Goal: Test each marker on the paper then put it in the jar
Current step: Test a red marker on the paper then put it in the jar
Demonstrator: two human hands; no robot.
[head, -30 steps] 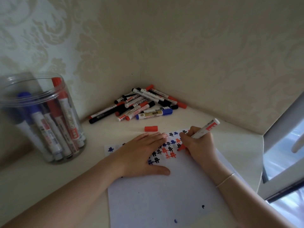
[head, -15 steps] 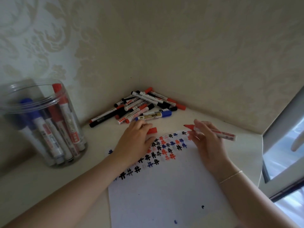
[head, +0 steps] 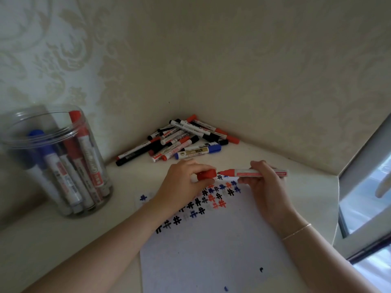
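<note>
Head view, and nearest to me is one sheet of paper (head: 211, 254), its far end covered in rows of black, blue and red hash marks, too many and too blurred to count. Just above those marks are my two hands. My right hand (head: 266, 187) has its fingers (head: 257, 166) wrapped around one red marker (head: 254, 172); it lies level, long axis left to right, bare red tip pointing left. My left hand (head: 184, 180) pinches the one red cap (head: 206, 174), and that tip sits right at the cap's mouth, just short of going in. Off to the left on the counter (head: 53, 240) stands one clear jar (head: 55, 161), holding roughly five or six markers upright, caps up. Farthest back, in the corner, one pile of markers (head: 179, 140), over a dozen, an exact count beyond me.
</note>
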